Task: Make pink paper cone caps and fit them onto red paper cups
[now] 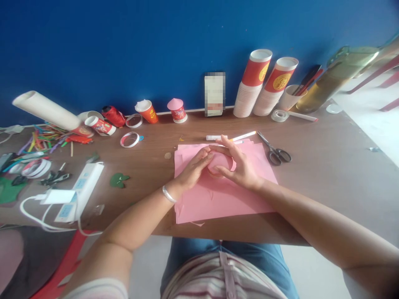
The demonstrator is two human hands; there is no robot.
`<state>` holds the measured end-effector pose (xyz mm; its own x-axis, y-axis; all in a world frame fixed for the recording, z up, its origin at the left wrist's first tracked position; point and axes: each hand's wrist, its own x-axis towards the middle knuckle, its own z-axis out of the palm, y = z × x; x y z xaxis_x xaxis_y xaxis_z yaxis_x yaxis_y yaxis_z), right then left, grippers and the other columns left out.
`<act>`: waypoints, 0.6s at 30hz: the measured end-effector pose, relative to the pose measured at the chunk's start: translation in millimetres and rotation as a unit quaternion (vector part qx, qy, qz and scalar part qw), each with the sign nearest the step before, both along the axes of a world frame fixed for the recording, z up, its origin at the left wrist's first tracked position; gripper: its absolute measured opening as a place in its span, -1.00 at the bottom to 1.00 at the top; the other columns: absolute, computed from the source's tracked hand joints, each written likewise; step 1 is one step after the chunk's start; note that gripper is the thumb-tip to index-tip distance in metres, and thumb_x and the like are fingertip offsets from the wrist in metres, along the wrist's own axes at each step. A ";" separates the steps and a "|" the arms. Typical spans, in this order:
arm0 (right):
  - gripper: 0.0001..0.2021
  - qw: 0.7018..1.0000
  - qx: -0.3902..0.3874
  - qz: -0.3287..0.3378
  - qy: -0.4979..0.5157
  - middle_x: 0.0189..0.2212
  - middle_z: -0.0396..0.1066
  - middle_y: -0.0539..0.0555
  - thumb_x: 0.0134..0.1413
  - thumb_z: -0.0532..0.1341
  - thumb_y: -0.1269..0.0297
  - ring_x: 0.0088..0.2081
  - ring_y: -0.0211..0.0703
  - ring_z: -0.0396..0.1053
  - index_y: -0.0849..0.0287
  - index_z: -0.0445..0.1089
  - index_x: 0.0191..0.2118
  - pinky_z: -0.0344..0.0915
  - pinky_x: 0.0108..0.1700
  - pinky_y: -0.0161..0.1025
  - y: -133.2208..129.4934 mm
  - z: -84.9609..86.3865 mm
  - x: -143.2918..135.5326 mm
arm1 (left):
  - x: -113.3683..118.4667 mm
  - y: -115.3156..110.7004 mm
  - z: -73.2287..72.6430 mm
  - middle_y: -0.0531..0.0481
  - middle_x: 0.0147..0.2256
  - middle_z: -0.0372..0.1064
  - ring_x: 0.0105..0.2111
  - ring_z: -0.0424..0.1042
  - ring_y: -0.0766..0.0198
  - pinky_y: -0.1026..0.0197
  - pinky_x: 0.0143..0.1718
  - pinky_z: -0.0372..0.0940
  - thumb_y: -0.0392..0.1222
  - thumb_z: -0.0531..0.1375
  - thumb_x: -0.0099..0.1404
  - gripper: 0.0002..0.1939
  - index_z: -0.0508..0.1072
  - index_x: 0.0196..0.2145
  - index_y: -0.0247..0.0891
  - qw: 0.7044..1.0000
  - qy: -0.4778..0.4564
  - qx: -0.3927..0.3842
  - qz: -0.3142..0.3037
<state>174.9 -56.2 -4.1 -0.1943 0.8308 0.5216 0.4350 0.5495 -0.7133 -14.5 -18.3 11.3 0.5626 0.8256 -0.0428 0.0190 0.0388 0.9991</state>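
Head view. Cupping a pink round piece (223,162) between both hands, the person works over a stack of pink paper (215,203). The piece sits above the paper's upper middle. Left hand (195,166): fingers bent in at the piece's left edge, grip narrow; cannot tell whether they pinch or only rest. Right hand (241,166): thumb and fingers spread wide about the right side, thumb lying against the near part.

Edges: the paper's lower edge runs near the front edge of the brown table (321,178), leaving a thin strip of wood. To the right, wood surface stretches from the scissors (276,151) to the table's side edge, giving the right arm room. To the left, a gap of wood lies between the paper and the power strip (82,191), with one green cutout (118,180) in it. The far side is tighter: a row of objects lines the blue wall (174,45).

Counts: upright cup stacks (251,83), two; cup with pink cone top (176,110), one; red cup with ragged white rim (147,111), one; tape roll (279,116), one; bottle of yellowish liquid (327,83), one; scissors, one pair.
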 end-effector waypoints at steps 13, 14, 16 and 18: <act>-0.15 1.000 -0.016 -0.015 0.001 0.29 0.38 0.24 0.29 0.31 0.04 0.38 0.19 0.26 -0.05 -0.13 0.52 0.22 0.38 0.31 -2.1 -2.0 0.4 | -1.7 -0.5 0.9 -0.08 0.18 0.39 0.27 0.29 0.01 0.04 0.27 0.24 0.12 0.25 0.39 -0.52 0.44 0.18 -0.09 0.996 -0.067 -0.037 -0.041; -0.15 1.000 -0.015 -0.018 -0.002 0.29 0.38 0.24 0.28 0.32 0.04 0.37 0.20 0.27 -0.05 -0.13 0.52 0.22 0.38 0.31 -1.9 -2.6 0.4 | -2.6 -0.4 -1.2 -0.08 0.16 0.40 0.24 0.32 0.01 0.04 0.24 0.27 0.13 0.27 0.36 -0.49 0.43 0.19 -0.09 0.997 -0.059 -0.035 -0.038; -0.14 1.000 -0.010 -0.023 -0.008 0.28 0.39 0.24 0.26 0.33 0.01 0.36 0.21 0.28 -0.05 -0.11 0.52 0.21 0.38 0.32 -1.3 -3.8 0.3 | -3.8 0.1 -6.0 -0.08 0.11 0.42 0.15 0.38 0.03 0.05 0.18 0.31 0.17 0.29 0.34 -0.44 0.41 0.20 -0.08 0.998 -0.047 -0.031 -0.027; -0.14 1.000 -0.004 -0.020 -0.009 0.28 0.39 0.24 0.25 0.34 -0.01 0.36 0.22 0.29 -0.05 -0.09 0.51 0.21 0.38 0.33 -0.6 -4.7 0.3 | -4.1 0.8 -9.6 -0.08 0.09 0.43 0.10 0.41 0.05 0.05 0.16 0.31 0.19 0.29 0.33 -0.42 0.41 0.21 -0.07 0.998 -0.051 -0.029 -0.028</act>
